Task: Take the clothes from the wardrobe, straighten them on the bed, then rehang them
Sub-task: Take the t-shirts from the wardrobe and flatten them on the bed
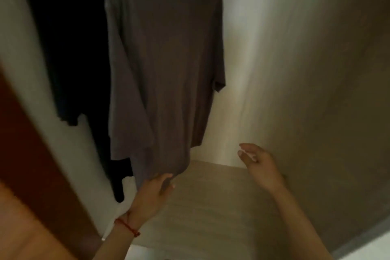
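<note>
Hanging inside the wardrobe (316, 69) is a brown T-shirt (162, 69). It hangs far up in the middle, and its top goes out of the picture, so the hanger cannot be seen. To its left hang dark clothes (69, 48), deep in shadow.

The left hand (154, 192) reaches up to the bottom edge of the T-shirt. Its fingers touch the hem and look a little bent around it, but the picture is blurry, so I cannot tell if it is really holding the cloth. A red string (127, 227) goes around that wrist. The right hand (259, 164) is off to the right, near the pale side wall, with its fingers loose and nothing in it. Below both hands is a light wooden shelf (211, 207).

The shirt looks like it is on its rail, so the job is either just starting or this shirt is being hung back up.

What could go wrong? If the left hand tugs down on the hem, the shirt could slide off its hanger and drop onto the shelf. A hard pull could also stretch the neck. It might bump the dark clothes too, since they hang just beside it.
</note>
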The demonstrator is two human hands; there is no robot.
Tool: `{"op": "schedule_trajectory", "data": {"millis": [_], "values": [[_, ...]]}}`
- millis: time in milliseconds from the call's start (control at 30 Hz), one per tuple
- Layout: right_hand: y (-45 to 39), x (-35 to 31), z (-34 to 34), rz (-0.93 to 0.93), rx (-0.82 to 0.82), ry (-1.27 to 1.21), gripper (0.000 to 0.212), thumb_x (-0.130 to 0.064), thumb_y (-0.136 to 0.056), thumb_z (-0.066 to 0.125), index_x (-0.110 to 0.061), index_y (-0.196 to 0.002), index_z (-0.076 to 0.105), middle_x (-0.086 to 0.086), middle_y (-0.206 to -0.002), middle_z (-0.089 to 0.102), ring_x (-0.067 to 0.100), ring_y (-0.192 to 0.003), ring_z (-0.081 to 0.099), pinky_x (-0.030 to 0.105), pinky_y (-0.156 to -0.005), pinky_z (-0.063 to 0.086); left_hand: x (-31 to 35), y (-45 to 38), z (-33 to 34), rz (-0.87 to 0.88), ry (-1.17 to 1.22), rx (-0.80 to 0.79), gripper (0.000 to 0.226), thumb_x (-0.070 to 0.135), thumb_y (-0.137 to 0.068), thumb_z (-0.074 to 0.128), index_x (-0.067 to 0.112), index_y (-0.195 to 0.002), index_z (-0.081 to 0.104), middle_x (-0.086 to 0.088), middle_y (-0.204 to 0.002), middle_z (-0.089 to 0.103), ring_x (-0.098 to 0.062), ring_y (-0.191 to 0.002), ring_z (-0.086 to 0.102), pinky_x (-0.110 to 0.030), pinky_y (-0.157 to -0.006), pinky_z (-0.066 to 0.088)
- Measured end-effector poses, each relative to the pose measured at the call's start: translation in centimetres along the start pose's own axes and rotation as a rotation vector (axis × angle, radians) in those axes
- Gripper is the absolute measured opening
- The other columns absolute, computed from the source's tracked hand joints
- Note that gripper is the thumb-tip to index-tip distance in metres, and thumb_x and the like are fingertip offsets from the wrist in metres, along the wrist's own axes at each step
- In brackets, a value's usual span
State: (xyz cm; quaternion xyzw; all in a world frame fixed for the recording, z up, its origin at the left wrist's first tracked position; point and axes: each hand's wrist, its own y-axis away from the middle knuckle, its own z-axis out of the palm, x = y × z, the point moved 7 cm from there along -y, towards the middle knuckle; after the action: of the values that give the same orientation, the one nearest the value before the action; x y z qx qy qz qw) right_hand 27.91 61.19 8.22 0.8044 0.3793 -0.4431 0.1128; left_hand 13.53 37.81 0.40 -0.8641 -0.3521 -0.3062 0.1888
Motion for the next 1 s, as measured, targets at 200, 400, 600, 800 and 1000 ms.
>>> {"op": "schedule_trajectory", "data": {"millis": [200, 400, 600, 800, 1000], "values": [[-3.4, -8.5, 0.2, -0.257, -0.052, -0.114, 0.027, -0.016, -0.087, 0.061, -0.008, -0.113, 0.065, 0.006, -0.110, 0.067, 0.012, -0.095, 0.059, 0.020, -0.087, 0.043, 2.7, 4.9, -8.1, -0.014, -0.137, 0.289, 0.031, 0.039, -0.087, 0.053, 0.024, -0.113, 0.060, -0.002, -0.109, 0.065, -0.016, -0.088, 0.064, 0.003, -0.072, 0.034], [-6.1, -16.8, 0.1, -0.435, -0.041, -0.221, 0.025, -0.016, -0.087, 0.062, -0.007, -0.110, 0.066, 0.013, -0.101, 0.069, 0.012, -0.087, 0.059, 0.013, -0.074, 0.043, 4.1, 8.1, -16.1, -0.101, -0.232, 0.504, 0.036, 0.027, -0.090, 0.053, 0.015, -0.124, 0.054, -0.004, -0.124, 0.057, -0.017, -0.099, 0.060, -0.019, -0.084, 0.045], [-8.5, -24.5, -1.7, -0.539, 0.009, -0.294, 0.026, -0.022, -0.088, 0.060, -0.010, -0.110, 0.067, 0.008, -0.101, 0.069, 0.009, -0.090, 0.057, 0.016, -0.080, 0.040, 7.9, 7.4, -23.9, -0.030, -0.323, 0.736, 0.033, 0.019, -0.088, 0.057, 0.008, -0.119, 0.058, -0.012, -0.114, 0.062, -0.014, -0.074, 0.052, -0.013, -0.069, 0.039], [-10.7, -31.0, -2.4, -0.621, 0.020, -0.349, 0.028, -0.027, -0.088, 0.059, -0.011, -0.109, 0.066, 0.007, -0.097, 0.068, 0.019, -0.095, 0.063, 0.033, -0.092, 0.048, 11.2, 4.0, -30.4, 0.052, -0.341, 0.863, 0.034, 0.021, -0.089, 0.056, 0.007, -0.120, 0.057, -0.015, -0.119, 0.060, -0.028, -0.110, 0.056, -0.039, -0.093, 0.047], [-13.5, -36.2, -2.9, -0.559, 0.099, -0.284, 0.047, -0.042, -0.092, 0.045, -0.006, -0.119, 0.057, 0.013, -0.120, 0.061, 0.028, -0.115, 0.054, 0.032, -0.092, 0.041, 13.5, -1.2, -37.3, 0.063, -0.401, 0.959, 0.037, 0.025, -0.090, 0.054, 0.007, -0.123, 0.054, -0.016, -0.124, 0.055, -0.031, -0.116, 0.052, -0.036, -0.092, 0.042]]}}
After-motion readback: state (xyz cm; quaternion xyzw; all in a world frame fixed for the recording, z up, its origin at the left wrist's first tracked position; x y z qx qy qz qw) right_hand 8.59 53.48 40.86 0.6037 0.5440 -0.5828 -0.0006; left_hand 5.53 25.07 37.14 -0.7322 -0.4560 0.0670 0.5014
